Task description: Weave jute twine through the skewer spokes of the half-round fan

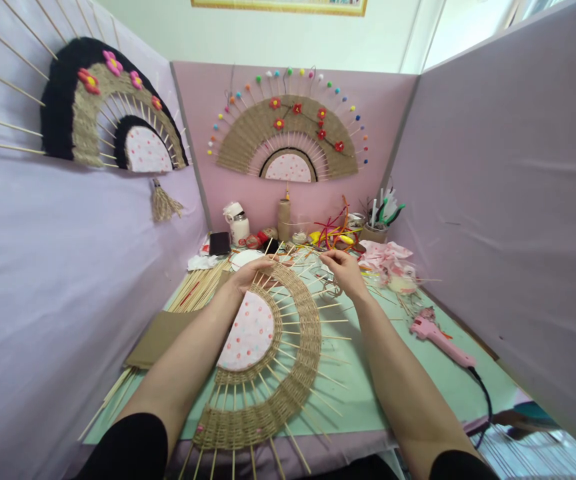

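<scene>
A half-round fan (311, 333) of woven tan twine on thin wooden sticks stands tilted over the table's front. Its flat inner half-circle (251, 332) is white-pink cloth with red dots. My left hand (257, 275) is closed around the fan's upper end, with its fingers partly behind the weave. Bare stick ends fan out past the woven band. To the right of that end, my right hand (344, 269) is closed in a pinch on what looks like a thin strand of twine. Loops of twine (332, 288) hang or lie just below it; which, I cannot tell.
A pink glue gun (441, 340) with a black cord lies at right. Loose sticks (201, 287) and brown sheets (161, 339) lie at left. Along the back stand a white bottle (239, 229), a twine spool (283, 220) and a tool pot (374, 233). Finished fans (313, 123) hang on the partitions.
</scene>
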A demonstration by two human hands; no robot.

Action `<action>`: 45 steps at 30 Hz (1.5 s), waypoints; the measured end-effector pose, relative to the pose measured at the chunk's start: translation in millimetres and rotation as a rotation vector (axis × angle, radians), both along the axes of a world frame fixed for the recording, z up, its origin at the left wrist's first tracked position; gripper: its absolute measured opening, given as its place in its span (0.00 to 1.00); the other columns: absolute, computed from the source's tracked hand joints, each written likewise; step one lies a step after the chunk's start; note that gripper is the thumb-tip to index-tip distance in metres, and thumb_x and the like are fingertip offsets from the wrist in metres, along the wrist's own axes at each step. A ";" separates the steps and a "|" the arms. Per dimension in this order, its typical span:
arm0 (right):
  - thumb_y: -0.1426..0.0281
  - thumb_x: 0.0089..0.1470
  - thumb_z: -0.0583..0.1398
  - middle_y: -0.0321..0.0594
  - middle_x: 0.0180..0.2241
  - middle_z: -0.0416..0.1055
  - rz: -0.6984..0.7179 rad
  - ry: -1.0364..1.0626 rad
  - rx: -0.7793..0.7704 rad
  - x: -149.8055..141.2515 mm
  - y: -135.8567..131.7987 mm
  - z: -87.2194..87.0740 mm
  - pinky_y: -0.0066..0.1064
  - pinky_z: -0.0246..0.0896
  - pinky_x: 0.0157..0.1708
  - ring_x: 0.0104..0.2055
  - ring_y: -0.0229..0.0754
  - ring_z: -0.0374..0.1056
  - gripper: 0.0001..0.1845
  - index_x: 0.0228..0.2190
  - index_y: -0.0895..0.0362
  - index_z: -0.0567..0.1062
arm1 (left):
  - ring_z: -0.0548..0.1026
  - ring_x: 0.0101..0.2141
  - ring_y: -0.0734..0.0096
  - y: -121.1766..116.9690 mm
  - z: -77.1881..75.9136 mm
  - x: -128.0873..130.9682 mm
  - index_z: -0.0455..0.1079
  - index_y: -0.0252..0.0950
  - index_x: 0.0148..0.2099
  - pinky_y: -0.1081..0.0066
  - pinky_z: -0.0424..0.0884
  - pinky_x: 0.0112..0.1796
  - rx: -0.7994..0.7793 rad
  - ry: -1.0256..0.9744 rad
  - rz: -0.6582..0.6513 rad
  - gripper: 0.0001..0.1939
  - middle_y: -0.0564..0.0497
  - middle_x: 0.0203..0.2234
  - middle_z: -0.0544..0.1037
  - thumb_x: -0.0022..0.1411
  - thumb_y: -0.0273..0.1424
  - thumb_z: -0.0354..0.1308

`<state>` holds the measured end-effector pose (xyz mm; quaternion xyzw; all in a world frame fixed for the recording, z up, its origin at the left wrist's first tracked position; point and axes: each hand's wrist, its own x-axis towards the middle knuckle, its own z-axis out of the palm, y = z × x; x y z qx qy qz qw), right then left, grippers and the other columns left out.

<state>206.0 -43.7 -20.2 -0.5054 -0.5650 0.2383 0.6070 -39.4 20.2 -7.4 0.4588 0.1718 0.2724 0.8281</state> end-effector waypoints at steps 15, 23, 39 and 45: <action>0.44 0.50 0.50 0.42 0.24 0.68 0.566 0.414 -0.364 -8.5 0.1 -15.5 0.28 0.50 0.24 0.26 0.37 0.58 0.32 0.28 0.58 0.78 | 0.73 0.44 0.59 -0.6 -2.2 -16.4 0.68 0.36 0.37 0.61 0.68 0.43 -0.040 -0.127 0.118 0.08 0.45 0.42 0.75 0.54 0.30 0.54; 0.43 0.51 0.47 0.46 0.27 0.71 0.781 0.509 -0.584 -23.1 -1.2 -33.0 0.28 0.57 0.30 0.30 0.39 0.64 0.36 0.30 0.61 0.78 | 0.74 0.41 0.58 -4.3 -15.1 -30.9 0.69 0.36 0.47 0.58 0.69 0.41 -0.020 -0.070 0.301 0.20 0.44 0.39 0.77 0.57 0.41 0.49; 0.46 0.47 0.57 0.36 0.21 0.62 0.762 0.429 -0.463 -21.3 -0.3 -30.1 0.24 0.50 0.23 0.24 0.33 0.56 0.29 0.30 0.61 0.77 | 0.76 0.38 0.57 -11.3 -15.3 -36.7 0.69 0.33 0.48 0.61 0.72 0.37 -0.163 -0.084 0.386 0.21 0.44 0.34 0.78 0.60 0.39 0.45; 0.49 0.49 0.56 0.29 0.16 0.50 0.724 0.388 -0.370 -18.5 -0.8 -25.5 0.26 0.40 0.19 0.18 0.30 0.42 0.25 0.26 0.60 0.74 | 0.76 0.38 0.57 -17.3 -10.1 -37.7 0.68 0.31 0.49 0.61 0.71 0.39 -0.225 -0.227 0.366 0.18 0.44 0.33 0.78 0.60 0.33 0.46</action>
